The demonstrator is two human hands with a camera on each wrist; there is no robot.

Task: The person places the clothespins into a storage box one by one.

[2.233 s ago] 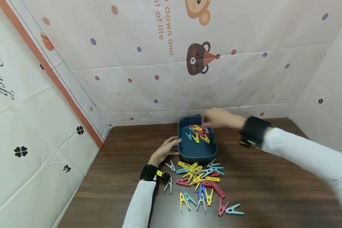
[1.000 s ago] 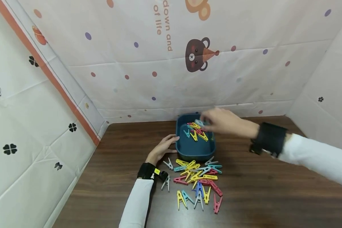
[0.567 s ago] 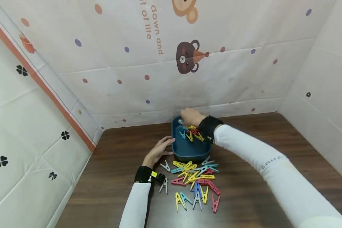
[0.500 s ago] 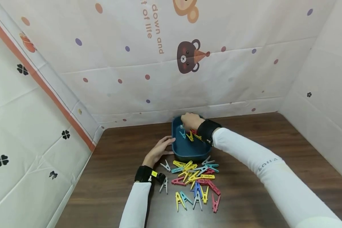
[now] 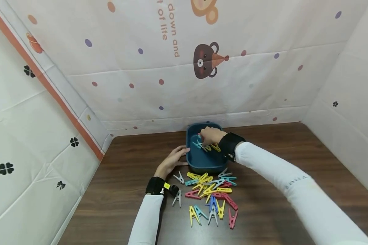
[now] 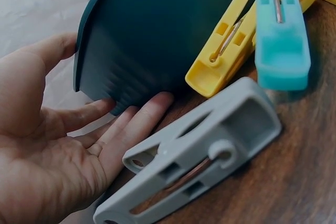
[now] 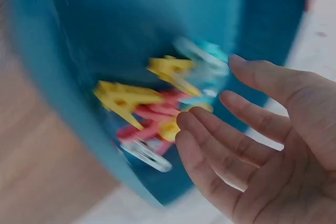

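Blue tray (image 5: 192, 160) holds mixed clothespins (image 5: 215, 147); right hand (image 5: 210, 135) hovers slack-fingered, left hand (image 5: 173, 162) flat against its wall

A dark blue tray (image 5: 191, 160) holds mixed clothespins (image 5: 215, 147) under the right hand (image 5: 211, 135), whose fingers are spread.

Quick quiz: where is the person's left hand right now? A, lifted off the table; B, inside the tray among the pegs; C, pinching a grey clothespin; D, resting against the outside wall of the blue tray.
D: the left hand lays straight fingers on the blue tray wall, grey clothespin alongside.
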